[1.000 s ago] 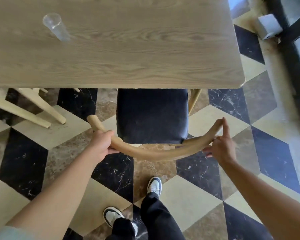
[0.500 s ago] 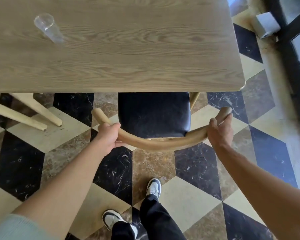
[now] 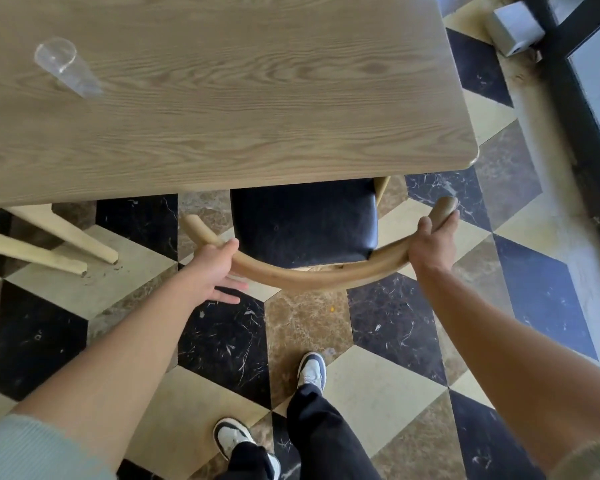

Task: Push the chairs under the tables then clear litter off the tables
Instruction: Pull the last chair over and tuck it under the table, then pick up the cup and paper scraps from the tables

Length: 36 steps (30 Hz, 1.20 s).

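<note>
Chair (image 3: 303, 223) partly under table (image 3: 257, 133), black seat front half hidden by tabletop. Right hand (image 3: 432, 242) wrapped around curved backrest rail (image 3: 312, 275) near its right end. Left hand (image 3: 215, 268) against rail's left part, fingers spread loose, seemingly not gripping. Clear plastic cup (image 3: 65, 67) stands on table, far left

Chair seat (image 3: 303, 221) front hidden under table (image 3: 243, 133); neighbouring chair legs (image 3: 49, 242) cut off at left edge.
</note>
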{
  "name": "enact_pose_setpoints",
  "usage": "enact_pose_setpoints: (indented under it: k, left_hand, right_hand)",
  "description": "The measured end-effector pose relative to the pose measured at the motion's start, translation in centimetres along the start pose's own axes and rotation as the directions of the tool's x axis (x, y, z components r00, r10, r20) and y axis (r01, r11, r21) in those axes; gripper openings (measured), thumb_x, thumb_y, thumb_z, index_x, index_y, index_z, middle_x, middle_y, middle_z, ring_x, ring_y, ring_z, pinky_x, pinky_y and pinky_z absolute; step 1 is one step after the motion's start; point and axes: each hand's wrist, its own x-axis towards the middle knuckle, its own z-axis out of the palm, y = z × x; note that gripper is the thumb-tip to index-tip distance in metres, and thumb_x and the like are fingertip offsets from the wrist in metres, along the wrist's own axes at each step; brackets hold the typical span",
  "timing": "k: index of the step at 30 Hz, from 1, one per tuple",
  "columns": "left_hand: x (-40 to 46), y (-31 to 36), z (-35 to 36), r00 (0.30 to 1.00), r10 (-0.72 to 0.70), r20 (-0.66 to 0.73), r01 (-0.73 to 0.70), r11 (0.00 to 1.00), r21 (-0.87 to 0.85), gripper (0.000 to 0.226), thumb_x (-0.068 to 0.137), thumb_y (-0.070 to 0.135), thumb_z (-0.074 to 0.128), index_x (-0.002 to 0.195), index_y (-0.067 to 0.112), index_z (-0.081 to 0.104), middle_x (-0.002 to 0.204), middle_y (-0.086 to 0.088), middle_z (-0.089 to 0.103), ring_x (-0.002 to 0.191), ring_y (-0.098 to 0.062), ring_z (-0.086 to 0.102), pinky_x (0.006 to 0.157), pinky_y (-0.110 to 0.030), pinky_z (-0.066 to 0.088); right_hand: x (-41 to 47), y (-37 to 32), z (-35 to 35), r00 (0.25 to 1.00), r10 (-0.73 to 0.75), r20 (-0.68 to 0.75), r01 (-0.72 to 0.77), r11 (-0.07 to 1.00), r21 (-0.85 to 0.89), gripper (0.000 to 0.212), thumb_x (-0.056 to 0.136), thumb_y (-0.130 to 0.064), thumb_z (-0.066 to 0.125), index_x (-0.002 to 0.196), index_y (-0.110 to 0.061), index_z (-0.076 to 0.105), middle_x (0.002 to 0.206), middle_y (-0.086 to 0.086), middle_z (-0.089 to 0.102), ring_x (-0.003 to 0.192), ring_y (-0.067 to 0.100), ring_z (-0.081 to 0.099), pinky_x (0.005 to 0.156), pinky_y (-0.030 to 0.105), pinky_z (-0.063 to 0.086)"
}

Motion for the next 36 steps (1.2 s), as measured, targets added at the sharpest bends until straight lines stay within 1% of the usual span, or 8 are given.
enact_pose_setpoints:
  k: [5,11,15,19,23,25,30,36]
  left_hand:
    - [-0.7,-0.7,-0.9,0.999,0.018,0.048,-0.025,0.989,0.148,0.071,0.102,0.068,0.034,0.145,0.013,0.044,0.108,-0.018,0.076,0.094,-0.034,0.076,0.087,-0.059,0.061]
    - [-2.5,-5.1,-8.0,0.998,0.056,0.042,-0.063,0.978,0.198,0.078,0.104,0.067,0.024,0.156,0.010,0.037,0.118,-0.019,0.075,0.096,-0.033,0.075,0.088,-0.055,0.061]
    - [-4.8,-9.1,-18.3,0.998,0.063,-0.018,-0.058,0.977,0.206,0.075,0.106,0.063,0.029,0.155,0.007,0.040,0.125,-0.020,0.073,0.102,-0.036,0.073,0.094,-0.057,0.058]
    - [-6.4,-11.4,-31.5,0.984,0.117,-0.136,-0.098,0.985,0.141,0.070,0.107,0.061,0.031,0.145,0.004,0.048,0.113,-0.018,0.072,0.091,-0.032,0.073,0.090,-0.051,0.059]
    - [-7.3,-9.2,-41.2,0.932,0.237,-0.274,-0.242,0.970,0.017,0.058,0.108,0.055,0.038,0.116,0.003,0.061,0.110,-0.022,0.073,0.082,-0.032,0.071,0.074,-0.041,0.056]
    - [-7.2,-7.2,-44.1,0.893,0.311,-0.325,-0.334,0.943,-0.015,0.049,0.108,0.051,0.042,0.099,0.007,0.062,0.107,-0.021,0.073,0.089,-0.033,0.071,0.080,-0.045,0.059]
    - [-4.2,-1.9,-49.6,0.864,0.404,-0.300,-0.423,0.906,0.002,0.036,0.107,0.044,0.050,0.116,0.010,0.059,0.112,-0.018,0.072,0.105,-0.034,0.070,0.096,-0.053,0.058]
    - [4.0,2.6,-56.9,0.862,0.407,-0.302,-0.373,0.913,0.165,0.040,0.100,0.045,0.059,0.127,0.016,0.060,0.126,-0.008,0.068,0.113,-0.027,0.066,0.103,-0.050,0.053]
  right_hand:
    - [-3.4,0.5,1.4,0.995,0.101,0.001,-0.101,0.995,-0.001,0.047,0.101,-0.037,0.042,0.135,-0.004,0.045,0.114,0.015,0.066,0.096,0.032,0.064,0.083,0.042,0.051]
    - [-15.8,1.9,6.7,0.984,0.179,0.011,-0.180,0.979,0.096,0.087,0.087,-0.073,0.018,0.147,-0.014,0.039,0.128,0.017,0.066,0.111,0.043,0.065,0.100,0.055,0.050]
    - [-26.0,-0.6,12.5,0.978,0.159,0.134,-0.177,0.975,0.137,0.093,0.086,-0.080,0.017,0.156,-0.019,0.027,0.135,0.014,0.064,0.103,0.039,0.071,0.091,0.048,0.056]
    - [-36.1,-9.3,19.4,0.933,-0.067,0.354,0.005,0.985,0.173,0.053,0.108,-0.048,0.030,0.150,-0.016,0.037,0.127,0.009,0.064,0.071,0.022,0.075,0.069,0.037,0.057]
    - [-41.1,-19.5,24.5,0.809,-0.337,0.480,0.268,0.940,0.210,0.043,0.109,-0.034,0.042,0.148,-0.015,0.040,0.135,0.008,0.062,0.091,0.026,0.075,0.079,0.039,0.060]
    - [-41.6,-24.0,26.6,0.788,-0.413,0.457,0.351,0.911,0.218,0.044,0.106,-0.031,0.051,0.146,-0.014,0.044,0.132,0.007,0.065,0.091,0.024,0.074,0.076,0.036,0.060]
    - [-37.1,-32.7,33.0,0.739,-0.525,0.422,0.609,0.789,-0.084,0.046,0.092,-0.021,0.065,0.136,-0.016,0.056,0.135,0.013,0.055,0.120,0.029,0.057,0.089,0.030,0.043]
    - [-29.4,-42.2,42.1,0.788,-0.394,0.473,0.606,0.632,-0.484,0.109,0.077,-0.041,0.085,0.158,-0.043,0.013,0.159,0.014,0.016,0.140,0.043,0.030,0.107,0.057,0.042]
